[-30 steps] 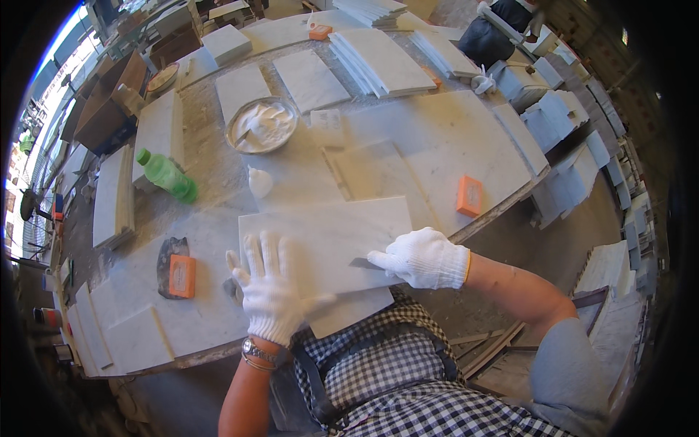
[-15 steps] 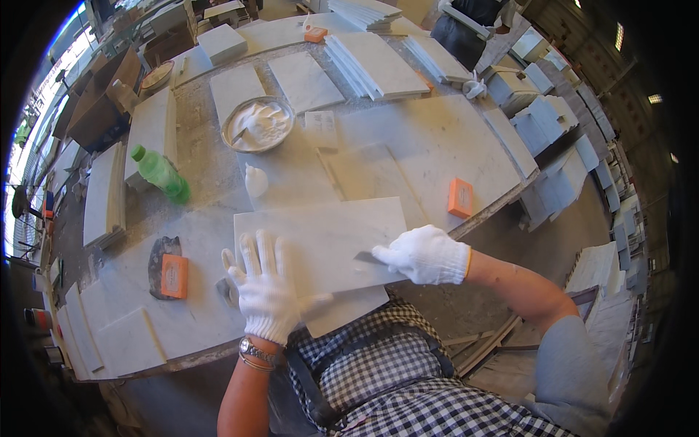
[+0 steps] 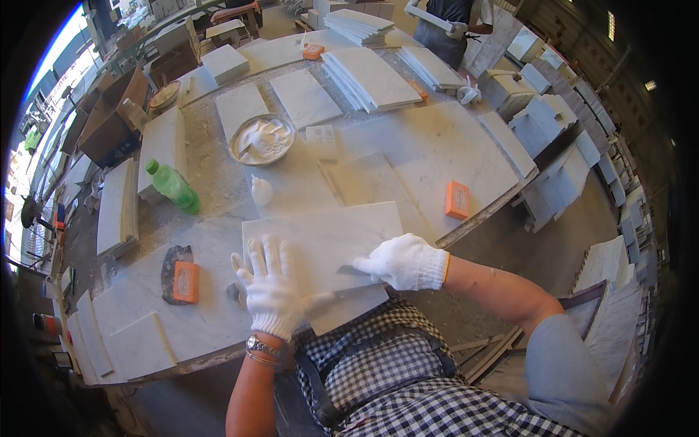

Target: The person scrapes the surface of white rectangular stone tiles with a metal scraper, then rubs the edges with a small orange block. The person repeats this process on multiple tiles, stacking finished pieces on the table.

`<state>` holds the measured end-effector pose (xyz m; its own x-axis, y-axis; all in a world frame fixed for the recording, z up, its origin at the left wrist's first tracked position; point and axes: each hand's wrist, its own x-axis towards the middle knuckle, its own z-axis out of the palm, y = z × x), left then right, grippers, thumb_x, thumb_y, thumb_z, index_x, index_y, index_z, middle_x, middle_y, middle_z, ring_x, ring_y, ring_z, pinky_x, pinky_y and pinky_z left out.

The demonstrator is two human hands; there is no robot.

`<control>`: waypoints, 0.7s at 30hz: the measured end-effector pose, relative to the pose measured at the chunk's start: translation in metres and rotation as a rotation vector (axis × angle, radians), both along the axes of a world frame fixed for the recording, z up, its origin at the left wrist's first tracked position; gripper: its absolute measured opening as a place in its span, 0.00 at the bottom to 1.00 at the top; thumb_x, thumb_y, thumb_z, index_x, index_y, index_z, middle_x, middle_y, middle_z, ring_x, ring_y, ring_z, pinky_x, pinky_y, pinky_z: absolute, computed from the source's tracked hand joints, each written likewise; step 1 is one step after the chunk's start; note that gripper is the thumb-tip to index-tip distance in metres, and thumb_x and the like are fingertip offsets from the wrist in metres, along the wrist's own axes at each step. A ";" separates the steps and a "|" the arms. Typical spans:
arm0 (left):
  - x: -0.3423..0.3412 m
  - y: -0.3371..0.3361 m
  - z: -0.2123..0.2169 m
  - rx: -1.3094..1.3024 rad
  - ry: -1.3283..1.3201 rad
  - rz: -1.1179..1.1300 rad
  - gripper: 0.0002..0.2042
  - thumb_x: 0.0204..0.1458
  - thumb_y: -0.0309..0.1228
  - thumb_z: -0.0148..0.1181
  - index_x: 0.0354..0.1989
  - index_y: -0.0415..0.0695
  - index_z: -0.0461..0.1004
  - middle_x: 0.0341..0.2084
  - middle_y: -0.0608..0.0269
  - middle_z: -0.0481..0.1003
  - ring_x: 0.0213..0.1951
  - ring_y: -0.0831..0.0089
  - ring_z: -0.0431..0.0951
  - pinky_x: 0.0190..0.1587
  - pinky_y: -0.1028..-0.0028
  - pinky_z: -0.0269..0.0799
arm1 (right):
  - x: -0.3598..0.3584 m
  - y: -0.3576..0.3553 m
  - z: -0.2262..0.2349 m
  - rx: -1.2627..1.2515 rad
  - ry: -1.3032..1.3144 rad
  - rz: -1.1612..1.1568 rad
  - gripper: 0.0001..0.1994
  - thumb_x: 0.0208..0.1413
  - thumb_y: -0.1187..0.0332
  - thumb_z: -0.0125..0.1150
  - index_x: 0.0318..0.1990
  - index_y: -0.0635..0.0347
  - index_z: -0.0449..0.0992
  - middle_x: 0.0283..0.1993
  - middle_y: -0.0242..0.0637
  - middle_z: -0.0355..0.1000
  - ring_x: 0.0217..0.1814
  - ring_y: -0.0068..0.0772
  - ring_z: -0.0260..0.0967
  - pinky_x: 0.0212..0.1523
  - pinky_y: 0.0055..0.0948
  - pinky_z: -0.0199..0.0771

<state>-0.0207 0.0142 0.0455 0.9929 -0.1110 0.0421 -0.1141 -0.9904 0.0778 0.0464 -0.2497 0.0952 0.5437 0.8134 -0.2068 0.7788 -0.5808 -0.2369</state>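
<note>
In a white knit glove, my left hand (image 3: 273,288) lies spread on the left end of a white marble slab (image 3: 338,229), its thumb along the near edge. My right hand (image 3: 405,264), gloved too, is closed around a scraper whose dark flat blade (image 3: 349,270) lies against the slab's surface near the right end; its handle is hidden in my fist. Beneath the near edge, a second pale slab (image 3: 349,309) sticks out toward my checked apron. By my left hand are an orange box (image 3: 186,282) on a dark stone piece (image 3: 173,255) and a small grey roundish object (image 3: 234,295).
Farther back stand a bowl of white paste (image 3: 266,138), a small white squeeze bottle (image 3: 261,191) and a green bottle (image 3: 173,187). Another orange box (image 3: 457,200) sits near the right table edge. Slab stacks (image 3: 368,79) fill the far side, where a person (image 3: 442,33) holds a white strip.
The scraper in my right hand has slid left across the slab. My left hand stays pressed on it, and the whole view has shifted slightly.
</note>
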 end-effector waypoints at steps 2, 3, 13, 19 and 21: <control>0.000 0.001 0.001 -0.011 0.010 -0.002 0.62 0.39 0.77 0.59 0.73 0.37 0.59 0.76 0.43 0.53 0.78 0.44 0.43 0.75 0.33 0.23 | 0.006 -0.033 -0.002 0.120 -0.027 -0.141 0.19 0.60 0.66 0.62 0.59 0.55 0.75 0.34 0.41 0.77 0.37 0.47 0.78 0.37 0.42 0.78; 0.000 0.002 0.001 -0.022 0.016 0.002 0.61 0.39 0.77 0.59 0.73 0.37 0.59 0.76 0.42 0.53 0.79 0.44 0.43 0.75 0.33 0.23 | 0.005 -0.053 -0.004 0.172 -0.041 -0.228 0.21 0.60 0.65 0.65 0.60 0.60 0.75 0.35 0.45 0.78 0.38 0.48 0.78 0.38 0.41 0.78; -0.061 -0.140 0.009 -0.323 0.233 -0.771 0.48 0.52 0.72 0.55 0.70 0.41 0.65 0.70 0.44 0.64 0.75 0.39 0.52 0.73 0.32 0.40 | -0.078 -0.120 -0.019 0.671 0.100 -0.696 0.22 0.56 0.74 0.69 0.59 0.68 0.77 0.49 0.55 0.81 0.48 0.46 0.82 0.49 0.35 0.80; -0.068 -0.142 0.005 -0.493 -0.068 -0.600 0.44 0.49 0.64 0.64 0.67 0.42 0.68 0.68 0.49 0.66 0.70 0.43 0.62 0.71 0.35 0.50 | -0.099 -0.139 -0.021 0.681 0.078 -0.784 0.22 0.55 0.75 0.69 0.58 0.70 0.78 0.48 0.55 0.81 0.47 0.47 0.82 0.49 0.35 0.80; -0.054 -0.115 0.008 -0.264 -0.105 -0.244 0.46 0.48 0.67 0.64 0.68 0.42 0.67 0.70 0.47 0.64 0.71 0.41 0.60 0.70 0.35 0.50 | -0.103 -0.142 -0.027 0.730 0.105 -0.812 0.22 0.56 0.74 0.69 0.58 0.70 0.77 0.48 0.55 0.81 0.48 0.46 0.82 0.49 0.35 0.80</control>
<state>-0.0743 -0.1008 0.0536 0.9274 -0.3153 0.2012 -0.3650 -0.8805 0.3024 -0.0569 -0.3921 0.0686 0.9806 0.1669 0.1024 0.1838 -0.6043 -0.7753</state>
